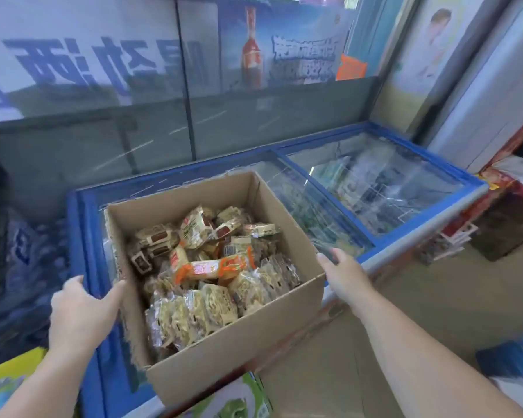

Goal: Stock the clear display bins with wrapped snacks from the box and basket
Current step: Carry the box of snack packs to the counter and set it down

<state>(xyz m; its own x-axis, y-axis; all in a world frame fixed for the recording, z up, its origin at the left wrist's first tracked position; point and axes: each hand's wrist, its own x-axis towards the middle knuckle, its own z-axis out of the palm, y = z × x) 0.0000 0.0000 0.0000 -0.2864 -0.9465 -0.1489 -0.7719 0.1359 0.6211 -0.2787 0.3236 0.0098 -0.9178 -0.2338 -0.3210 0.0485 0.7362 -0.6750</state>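
An open cardboard box stands on a blue-framed chest freezer, its near corner jutting past the freezer's front edge. It is filled with wrapped snacks: pale gold packets, brown ones and an orange-ended packet on top. My left hand is at the box's left side, thumb against the left wall and fingers lying over the blue frame. My right hand is at the box's right corner, fingers loosely extended, thumb close to the rim. No clear display bins or basket are in view.
The freezer's sliding glass lids are closed over frozen goods. A glass storefront with posters rises behind. A green carton sits below the box. Red boxes stand at the right beside the tiled floor.
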